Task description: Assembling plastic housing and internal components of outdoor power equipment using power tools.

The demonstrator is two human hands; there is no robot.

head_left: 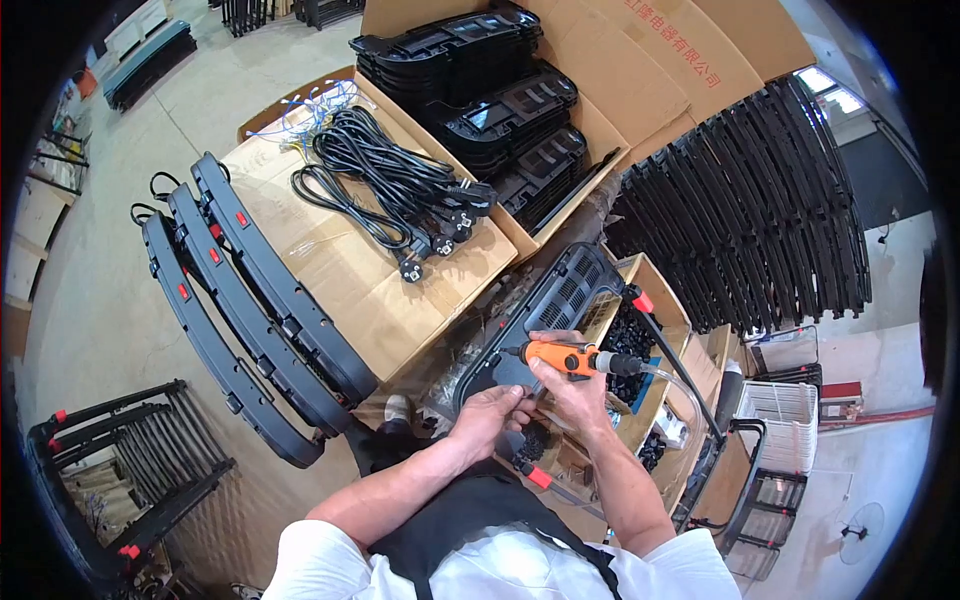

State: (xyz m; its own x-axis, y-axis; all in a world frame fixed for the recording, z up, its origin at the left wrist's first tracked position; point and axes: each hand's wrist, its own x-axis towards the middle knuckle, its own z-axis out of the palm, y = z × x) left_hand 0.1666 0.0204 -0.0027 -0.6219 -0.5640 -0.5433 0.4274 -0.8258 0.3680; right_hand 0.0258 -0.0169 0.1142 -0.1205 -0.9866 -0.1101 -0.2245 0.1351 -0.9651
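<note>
Three long black curved panels (250, 300) leaning against cardboard box (340, 260) carrying coiled black power cords (400, 190). Left hand (490, 415) pinching edge of black vented panel (545, 310), possibly steadying small part. Right hand (570, 385) gripping orange power screwdriver (565, 357), tip pressing panel.

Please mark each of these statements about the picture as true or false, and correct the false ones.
1. The right hand holds an orange power screwdriver. True.
2. The left hand rests on the bundle of black power cords. False: it is at the black plastic panel in front of the person; the cords lie apart on a cardboard box.
3. Three long curved black panels lean beside that box. True.
4. The screwdriver has no hose. False: a clear hose runs from its rear end.
</note>
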